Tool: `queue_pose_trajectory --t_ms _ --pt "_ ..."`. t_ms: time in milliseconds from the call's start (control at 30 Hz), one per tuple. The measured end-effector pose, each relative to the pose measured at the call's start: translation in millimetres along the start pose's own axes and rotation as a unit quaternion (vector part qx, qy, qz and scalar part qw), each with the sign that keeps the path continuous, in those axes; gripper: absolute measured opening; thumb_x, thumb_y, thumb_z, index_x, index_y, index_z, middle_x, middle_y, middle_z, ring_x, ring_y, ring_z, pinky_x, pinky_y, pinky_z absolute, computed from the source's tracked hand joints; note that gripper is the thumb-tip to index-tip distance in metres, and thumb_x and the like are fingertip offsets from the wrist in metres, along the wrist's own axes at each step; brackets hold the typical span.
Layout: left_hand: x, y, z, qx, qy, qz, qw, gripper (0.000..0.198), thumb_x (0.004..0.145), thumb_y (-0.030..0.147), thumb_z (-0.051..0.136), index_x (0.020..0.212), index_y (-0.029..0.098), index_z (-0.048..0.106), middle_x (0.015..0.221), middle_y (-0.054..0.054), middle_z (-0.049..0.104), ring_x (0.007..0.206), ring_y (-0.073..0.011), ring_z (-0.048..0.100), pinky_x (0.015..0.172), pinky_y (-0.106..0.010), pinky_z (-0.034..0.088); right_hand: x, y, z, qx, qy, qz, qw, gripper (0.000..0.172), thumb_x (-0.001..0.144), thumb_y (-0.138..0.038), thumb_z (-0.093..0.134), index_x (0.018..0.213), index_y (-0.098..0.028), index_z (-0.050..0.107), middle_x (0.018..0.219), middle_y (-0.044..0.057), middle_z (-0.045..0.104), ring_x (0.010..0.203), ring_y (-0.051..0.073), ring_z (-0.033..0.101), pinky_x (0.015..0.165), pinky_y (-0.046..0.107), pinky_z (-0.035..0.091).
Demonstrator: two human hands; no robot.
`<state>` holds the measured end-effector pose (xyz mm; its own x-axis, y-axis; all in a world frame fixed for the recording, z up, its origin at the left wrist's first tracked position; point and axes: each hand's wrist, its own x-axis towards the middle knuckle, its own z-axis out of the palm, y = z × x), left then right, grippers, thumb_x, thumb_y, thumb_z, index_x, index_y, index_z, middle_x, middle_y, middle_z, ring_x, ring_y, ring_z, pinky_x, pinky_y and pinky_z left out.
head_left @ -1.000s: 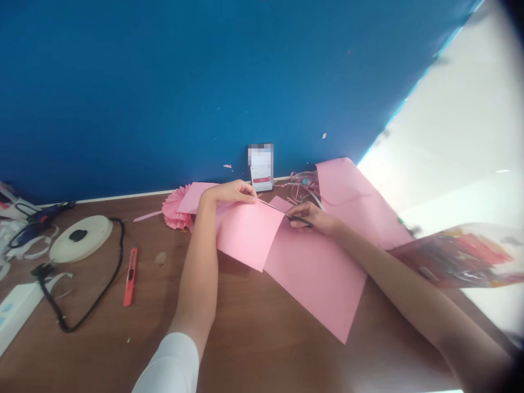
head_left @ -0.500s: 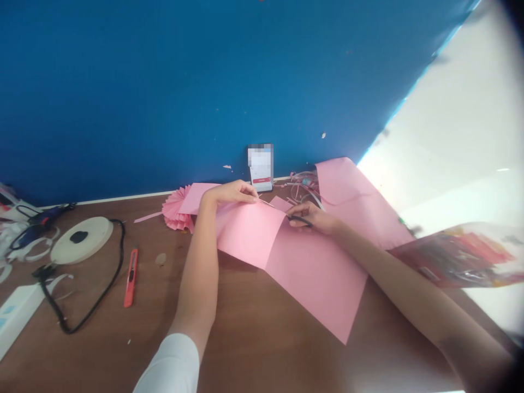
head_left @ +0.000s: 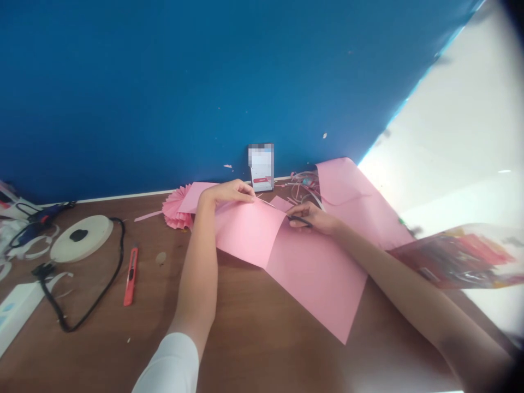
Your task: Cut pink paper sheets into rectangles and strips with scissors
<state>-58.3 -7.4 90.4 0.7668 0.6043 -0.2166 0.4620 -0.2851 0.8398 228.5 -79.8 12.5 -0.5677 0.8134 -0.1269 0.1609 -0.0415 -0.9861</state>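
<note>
A large sheet of pink paper (head_left: 313,278) lies on the table with a lighter raised part (head_left: 251,234) bent up towards my left side. My left hand (head_left: 235,191) is closed, pinching that raised part at its far edge. In my right hand (head_left: 313,215) are scissors (head_left: 300,220) with dark handles; their blades are mostly hidden behind the paper's far edge. Thin pale strips show at that edge between my hands. Beyond my left forearm, a pleated pink paper rosette (head_left: 177,208) sits beside another pink piece (head_left: 198,195).
A phone (head_left: 262,166) leans against the blue wall. Another pink sheet (head_left: 352,202) and tangled strips (head_left: 305,185) are at the back right, near a clear plastic packet (head_left: 462,259). Leftward lie a red box cutter (head_left: 130,277), a pale disc (head_left: 84,237), a black cable (head_left: 98,305) and a white power strip (head_left: 18,314).
My left hand has shifted very slightly left along the paper's far edge, the raised paper with it. My right hand and the scissors stay almost in place.
</note>
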Motion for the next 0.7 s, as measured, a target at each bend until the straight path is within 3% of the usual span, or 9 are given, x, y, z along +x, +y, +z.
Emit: queue_pose_trajectory --t_ms 700 --pt "0.4 -3.4 -0.9 -0.003 -0.019 0.007 1.0 0.026 0.077 0.037 0.062 0.084 0.014 0.07 0.089 -0.005 0.065 0.086 -0.0155 0.055 0.081 -0.028 0.038 1.1 2.9 -0.7 -0.006 -0.007 -0.005 1.0 0.043 0.068 -0.035 0.075 0.104 -0.011 0.069 0.053 -0.002 0.057 0.042 0.006 0.045 0.037 0.018 0.034"
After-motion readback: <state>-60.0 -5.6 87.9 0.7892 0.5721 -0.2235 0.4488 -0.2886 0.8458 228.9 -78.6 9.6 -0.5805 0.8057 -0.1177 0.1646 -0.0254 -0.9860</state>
